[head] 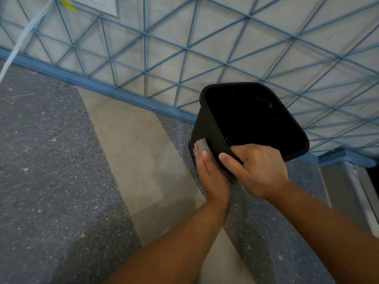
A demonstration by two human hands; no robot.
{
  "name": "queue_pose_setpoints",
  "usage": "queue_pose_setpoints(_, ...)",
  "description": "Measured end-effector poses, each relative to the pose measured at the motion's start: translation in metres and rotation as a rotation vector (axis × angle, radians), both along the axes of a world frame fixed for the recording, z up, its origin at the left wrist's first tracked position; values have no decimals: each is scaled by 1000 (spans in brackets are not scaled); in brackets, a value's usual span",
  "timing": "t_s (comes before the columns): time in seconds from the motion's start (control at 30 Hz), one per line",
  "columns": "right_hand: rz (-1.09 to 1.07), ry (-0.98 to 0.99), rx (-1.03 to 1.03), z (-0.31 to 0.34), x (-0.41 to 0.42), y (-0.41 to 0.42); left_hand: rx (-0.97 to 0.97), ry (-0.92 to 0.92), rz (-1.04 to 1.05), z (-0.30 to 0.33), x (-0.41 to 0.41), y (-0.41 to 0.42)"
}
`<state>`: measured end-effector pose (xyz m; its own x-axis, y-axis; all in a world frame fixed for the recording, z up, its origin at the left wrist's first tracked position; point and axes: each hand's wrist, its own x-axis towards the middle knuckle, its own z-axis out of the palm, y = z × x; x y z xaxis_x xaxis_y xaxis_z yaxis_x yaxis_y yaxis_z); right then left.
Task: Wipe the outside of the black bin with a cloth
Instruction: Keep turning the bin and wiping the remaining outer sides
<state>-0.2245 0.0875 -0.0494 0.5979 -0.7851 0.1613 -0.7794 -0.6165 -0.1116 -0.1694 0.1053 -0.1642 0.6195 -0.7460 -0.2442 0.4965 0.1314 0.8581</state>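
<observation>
The black bin (207, 124) hangs tilted above the floor, its open mouth turned up toward me. My right hand (259, 171) grips the near rim, thumb on the outside and fingers curled over the edge. My left hand (209, 173) lies flat with straight fingers against the bin's left outer wall. Under those fingers it presses a small pale grey cloth (203, 144), of which only a corner shows.
Behind the bin stands a pale wall panel with a blue wire grid (185, 49) and a blue base rail (98, 87). The floor is speckled grey with a beige strip (139, 152). A metal frame (352, 187) is at the right.
</observation>
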Motion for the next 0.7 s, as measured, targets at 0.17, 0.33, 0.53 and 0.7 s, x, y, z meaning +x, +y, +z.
queue_pose_setpoints(0.17,-22,8,14,1,1,1,253,-4,-140,-47,19,2)
queue_pose_setpoints(0.33,-13,-3,14,1,0,2,398,-60,3,-33,33,5)
queue_pose_setpoints(0.53,1,11,-4,0,0,2,53,-81,25,18,60,-30)
queue_pose_setpoints(0.7,27,28,-10,1,-1,0,95,73,-219,23,82,-72)
